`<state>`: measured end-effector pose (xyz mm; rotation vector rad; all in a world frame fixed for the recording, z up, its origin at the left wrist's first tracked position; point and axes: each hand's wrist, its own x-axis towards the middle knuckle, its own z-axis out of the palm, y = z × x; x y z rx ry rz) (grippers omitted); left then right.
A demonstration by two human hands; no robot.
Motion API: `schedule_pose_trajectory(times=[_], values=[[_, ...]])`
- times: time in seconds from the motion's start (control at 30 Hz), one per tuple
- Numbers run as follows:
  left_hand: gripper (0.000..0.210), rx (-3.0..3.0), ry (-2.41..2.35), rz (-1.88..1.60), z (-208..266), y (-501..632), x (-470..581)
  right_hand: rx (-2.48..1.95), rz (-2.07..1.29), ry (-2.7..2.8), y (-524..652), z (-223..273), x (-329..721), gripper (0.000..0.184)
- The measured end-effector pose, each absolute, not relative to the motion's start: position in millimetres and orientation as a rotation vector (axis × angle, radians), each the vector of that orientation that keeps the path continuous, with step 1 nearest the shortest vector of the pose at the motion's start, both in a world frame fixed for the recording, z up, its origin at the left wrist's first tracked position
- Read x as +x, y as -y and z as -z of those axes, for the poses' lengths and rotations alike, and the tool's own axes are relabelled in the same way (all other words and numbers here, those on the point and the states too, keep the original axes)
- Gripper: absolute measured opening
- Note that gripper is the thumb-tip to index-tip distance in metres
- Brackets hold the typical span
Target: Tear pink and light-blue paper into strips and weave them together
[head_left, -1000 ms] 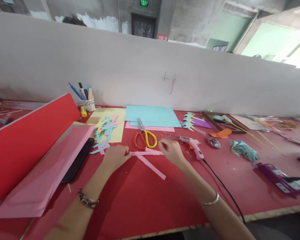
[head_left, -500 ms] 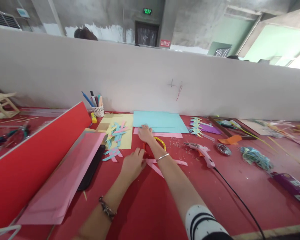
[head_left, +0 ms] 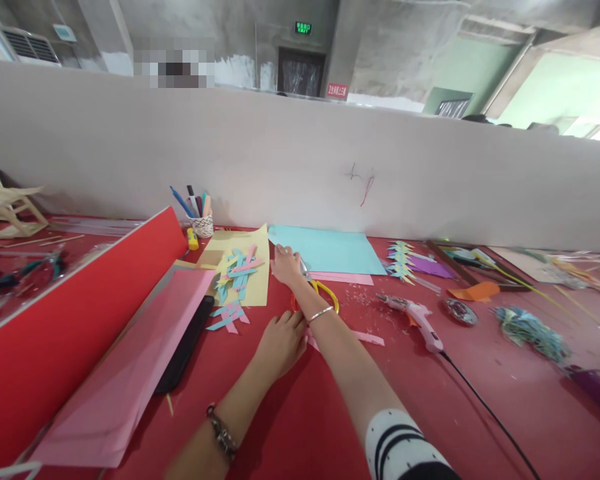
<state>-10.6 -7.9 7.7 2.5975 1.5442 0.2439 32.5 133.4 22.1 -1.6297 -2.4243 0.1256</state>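
My right hand reaches across to the left end of the light blue paper. Its fingers are bent down at the paper's edge, and what they pinch, if anything, is hidden. Yellow-and-red-handled scissors lie partly under that wrist. Closer to me, my left hand rests low on the table, its fingers closed at the end of pink paper strips, which pass beneath my right forearm. Left of both hands, woven paper strips in pink, blue and yellow lie on a yellow sheet.
A pink glue gun with its cord lies to the right, near a tape roll and a yarn bundle. A red board stands at the left beside pink sheets. A pen cup is by the white partition.
My right hand has slid left along the paper, uncovering more of the scissors. My left hand has moved right, closer to my right forearm, over the end of the pink strips. The view has shifted slightly.
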Motion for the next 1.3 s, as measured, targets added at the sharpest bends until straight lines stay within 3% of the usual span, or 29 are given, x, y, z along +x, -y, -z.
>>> schedule_pose_trajectory(times=[0.37, 0.6, 0.77, 0.9, 1.3], values=[[0.035, 2.557, -1.512, -0.362, -4.5, 9.2, -11.1, -1.29, -0.054, 2.139, -115.4, -77.8, 43.8, 0.048], [0.037, 2.488, -1.588, -0.482, -4.6, 7.0, -13.3, -0.943, -0.052, 1.908, -72.7, -142.7, 106.4, 0.044], [0.048, 2.493, -1.518, -0.592, -12.8, 7.1, -10.7, -0.778, -0.136, 1.885, -22.1, -150.3, 156.7, 0.043], [0.036, 2.522, -1.236, -0.463, -11.7, 10.5, 0.5, -0.831, -0.167, 1.834, 6.8, -143.5, 184.6, 0.041], [0.012, 2.202, -1.541, -0.677, -6.4, -4.4, 40.5, -0.759, -0.448, 1.792, 68.4, -138.6, 206.1, 0.034]])
